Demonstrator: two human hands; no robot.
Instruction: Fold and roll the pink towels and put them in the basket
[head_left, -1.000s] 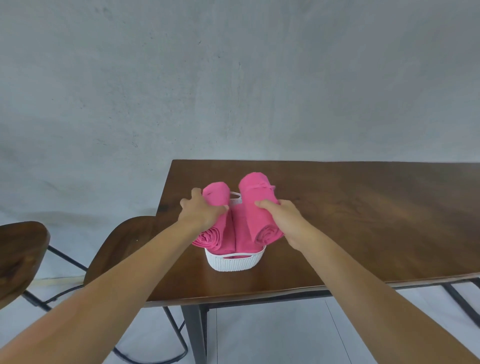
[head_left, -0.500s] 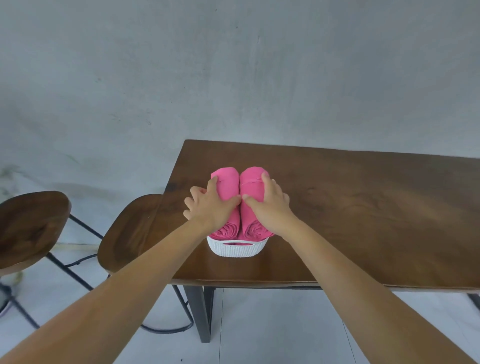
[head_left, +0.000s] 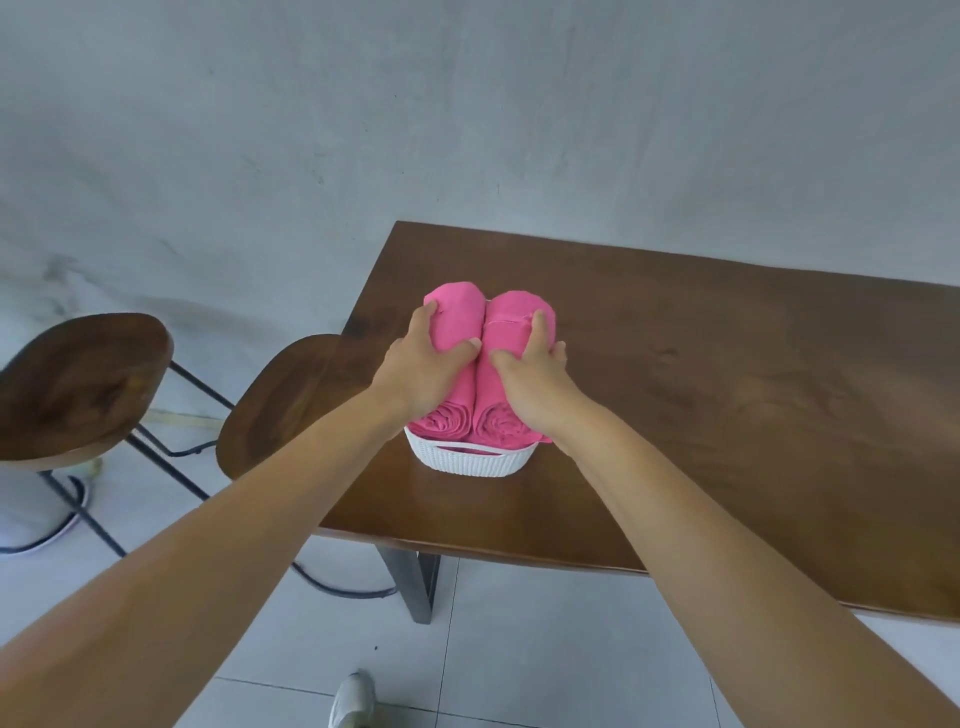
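- Two pink towels, rolled into thick cylinders, lie side by side and touching in the basket (head_left: 467, 460): left roll (head_left: 457, 317), right roll (head_left: 511, 317). Their spiral ends face the camera.
- The basket is white, rounded and weave-textured; only its near wall shows.
- The left hand (head_left: 421, 369) grips the left roll and the right hand (head_left: 535, 379) grips the right roll.
- The basket stands on a smooth, dark wooden desk (head_left: 727, 389), whose right end is cut off.

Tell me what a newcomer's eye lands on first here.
Two bright pink rolled towels, the left roll and the right roll, lie side by side in a white basket near the left end of the wooden table. The left hand grips the left roll, the right hand the right roll.
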